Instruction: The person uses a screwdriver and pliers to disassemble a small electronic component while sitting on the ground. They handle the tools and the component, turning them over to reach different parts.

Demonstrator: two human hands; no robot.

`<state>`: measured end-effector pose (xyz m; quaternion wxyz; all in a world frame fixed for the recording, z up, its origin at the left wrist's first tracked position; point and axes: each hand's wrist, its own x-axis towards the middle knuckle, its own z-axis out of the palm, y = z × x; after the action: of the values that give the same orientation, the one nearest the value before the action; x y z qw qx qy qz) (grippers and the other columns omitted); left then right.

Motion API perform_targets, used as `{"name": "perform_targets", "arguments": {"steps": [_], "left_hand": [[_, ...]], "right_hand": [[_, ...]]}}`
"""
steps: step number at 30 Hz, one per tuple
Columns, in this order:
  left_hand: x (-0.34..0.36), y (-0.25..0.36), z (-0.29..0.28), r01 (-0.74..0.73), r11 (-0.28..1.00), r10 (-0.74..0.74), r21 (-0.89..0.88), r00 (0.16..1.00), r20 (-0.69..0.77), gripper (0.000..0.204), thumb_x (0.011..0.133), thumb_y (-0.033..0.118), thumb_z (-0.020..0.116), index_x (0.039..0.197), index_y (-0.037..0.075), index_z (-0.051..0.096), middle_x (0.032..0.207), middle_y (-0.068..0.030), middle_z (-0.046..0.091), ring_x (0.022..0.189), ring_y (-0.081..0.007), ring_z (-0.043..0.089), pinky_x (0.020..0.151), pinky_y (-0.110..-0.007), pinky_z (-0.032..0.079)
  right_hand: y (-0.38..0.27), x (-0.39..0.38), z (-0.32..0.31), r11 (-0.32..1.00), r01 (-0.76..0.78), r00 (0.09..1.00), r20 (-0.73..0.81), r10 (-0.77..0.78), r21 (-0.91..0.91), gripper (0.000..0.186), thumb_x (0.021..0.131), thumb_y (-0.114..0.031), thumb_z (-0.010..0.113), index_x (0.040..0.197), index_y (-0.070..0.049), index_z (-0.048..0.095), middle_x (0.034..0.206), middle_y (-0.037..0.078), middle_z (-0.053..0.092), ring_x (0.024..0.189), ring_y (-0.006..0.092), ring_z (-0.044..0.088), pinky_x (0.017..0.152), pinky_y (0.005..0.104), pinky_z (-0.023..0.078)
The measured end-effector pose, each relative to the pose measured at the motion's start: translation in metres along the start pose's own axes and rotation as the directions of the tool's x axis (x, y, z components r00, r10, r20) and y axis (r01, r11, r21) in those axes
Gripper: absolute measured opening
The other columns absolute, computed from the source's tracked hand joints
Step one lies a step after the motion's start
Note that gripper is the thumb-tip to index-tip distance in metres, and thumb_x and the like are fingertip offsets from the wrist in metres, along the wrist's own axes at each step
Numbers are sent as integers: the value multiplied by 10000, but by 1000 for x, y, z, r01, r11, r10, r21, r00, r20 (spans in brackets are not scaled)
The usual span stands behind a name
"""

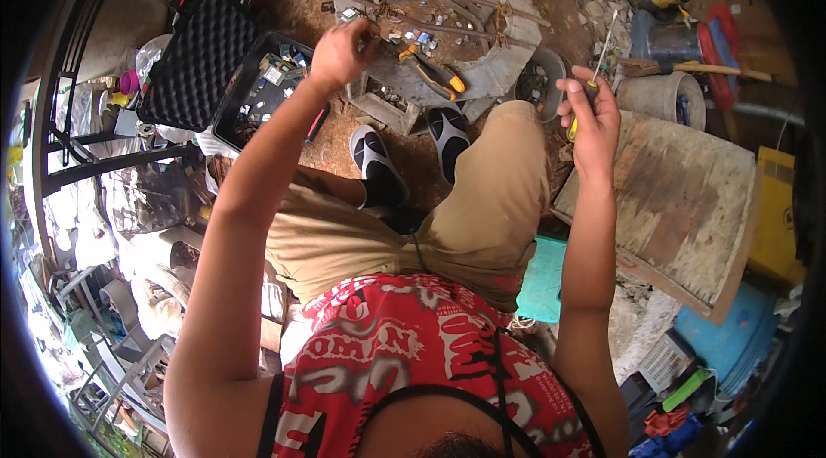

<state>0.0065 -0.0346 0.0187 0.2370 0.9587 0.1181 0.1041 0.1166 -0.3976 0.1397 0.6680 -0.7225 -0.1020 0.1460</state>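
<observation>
The right hand (594, 118) has its grip closed around a yellow-handled screwdriver (595, 71), shaft up, clear of the work. The left hand (342, 52) pinches narrowly at a small part I cannot make out, at the near-left edge of the round concrete slab (508, 71). Judging by the loose bits and the pliers (433, 72) lying there, the work looks midway.

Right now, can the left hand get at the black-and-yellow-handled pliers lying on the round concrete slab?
Probably yes. The left hand hovers over the round concrete slab, just left of the black-and-yellow-handled pliers, and nothing lies between them. Its fingers look pinched, maybe on a small part.
</observation>
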Motion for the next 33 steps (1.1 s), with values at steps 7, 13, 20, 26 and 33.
{"name": "perform_targets", "arguments": {"steps": [7, 13, 20, 26, 33], "left_hand": [[-66, 50, -9, 357, -39, -385, -933, 857, 344, 255, 931, 133, 653, 1158, 18, 631, 956, -33, 671, 799, -126, 646, 765, -269, 539], [-75, 51, -8, 252, -1, -311, -968, 920, 240, 317, 900, 115, 701, 1161, -47, 623, 1015, -80, 701, 855, -114, 653, 811, -266, 539], [-86, 34, -3, 79, 255, -249, -964, 968, 13, 216, 846, 32, 735, 1055, 0, 690, 931, -64, 705, 894, -124, 651, 800, -270, 543], [-81, 27, -5, -63, 642, -183, -764, 955, -233, 120, 778, 32, 777, 882, 41, 719, 859, -56, 670, 832, -179, 643, 750, -310, 518], [-75, 29, -3, -115, 740, -126, -663, 944, -305, 119, 783, 23, 768, 864, 26, 681, 943, -87, 691, 884, -190, 648, 791, -310, 505]], "right_hand": [[11, -14, 123, 917, 297, 892, 421, -166, -268, 389, 797, -59, 752, 1168, -100, 644, 907, 22, 670, 800, 103, 606, 753, 263, 506], [41, 3, 181, 683, 585, 782, 529, -331, -438, 257, 748, -28, 767, 980, -17, 656, 945, 121, 673, 882, 275, 672, 784, 346, 527], [52, 9, 190, 749, 586, 729, 605, -319, -311, 191, 786, -72, 724, 962, -32, 661, 925, 103, 675, 861, 296, 671, 758, 358, 531], [51, 9, 192, 754, 587, 721, 615, -321, -295, 204, 783, -57, 714, 981, -39, 665, 940, 97, 675, 865, 291, 669, 770, 359, 532], [9, 10, 165, 663, 520, 793, 593, -139, -539, 569, 717, -15, 609, 1272, -106, 526, 1065, 155, 565, 976, 339, 611, 845, 412, 517]]}}
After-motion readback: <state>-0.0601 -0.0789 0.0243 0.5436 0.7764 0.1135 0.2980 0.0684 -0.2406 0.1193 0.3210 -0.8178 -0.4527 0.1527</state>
